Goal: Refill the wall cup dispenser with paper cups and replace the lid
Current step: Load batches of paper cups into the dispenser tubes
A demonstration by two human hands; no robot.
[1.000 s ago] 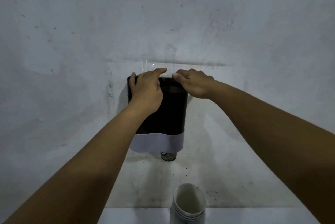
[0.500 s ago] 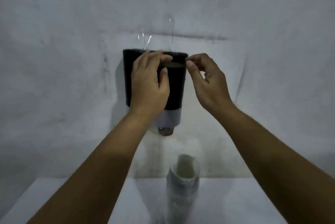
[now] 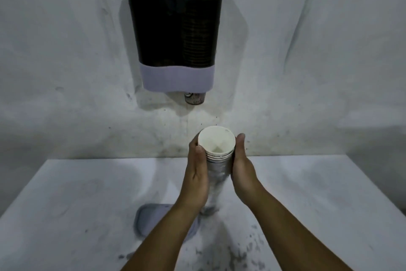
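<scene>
A tall stack of white paper cups (image 3: 216, 150) stands upright on the white table (image 3: 66, 205). My left hand (image 3: 197, 172) and my right hand (image 3: 241, 172) grip it from either side near its top. The dark wall cup dispenser (image 3: 175, 25) with a pale lower band hangs on the wall above. A column of cups shows through its right half, and one cup bottom (image 3: 194, 98) pokes out below. A grey lid (image 3: 151, 220) lies flat on the table under my left forearm.
The stained white wall (image 3: 307, 51) rises behind the table. Dark specks dot the table surface near my right forearm.
Both hands left the top of the dispenser and came down to the cup stack on the table, which they now hold. The view tilted down.
</scene>
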